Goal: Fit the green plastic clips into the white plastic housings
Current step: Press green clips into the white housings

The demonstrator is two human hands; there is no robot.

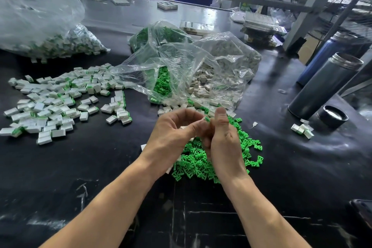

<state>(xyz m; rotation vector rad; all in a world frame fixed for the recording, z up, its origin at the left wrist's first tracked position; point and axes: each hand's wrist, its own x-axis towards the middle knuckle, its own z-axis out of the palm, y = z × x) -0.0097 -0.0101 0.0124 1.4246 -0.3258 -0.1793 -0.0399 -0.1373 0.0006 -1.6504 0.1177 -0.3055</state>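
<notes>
Black bench (80, 167): both hands' curled fingers (181, 119) pinch a small bright-green clip (207, 119) above loose green clips (193, 161).

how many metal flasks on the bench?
2, both at the right edge: an open grey flask standing beside its black lid, and a blue flask just behind it. Others may be hidden behind the clear bags.
</notes>
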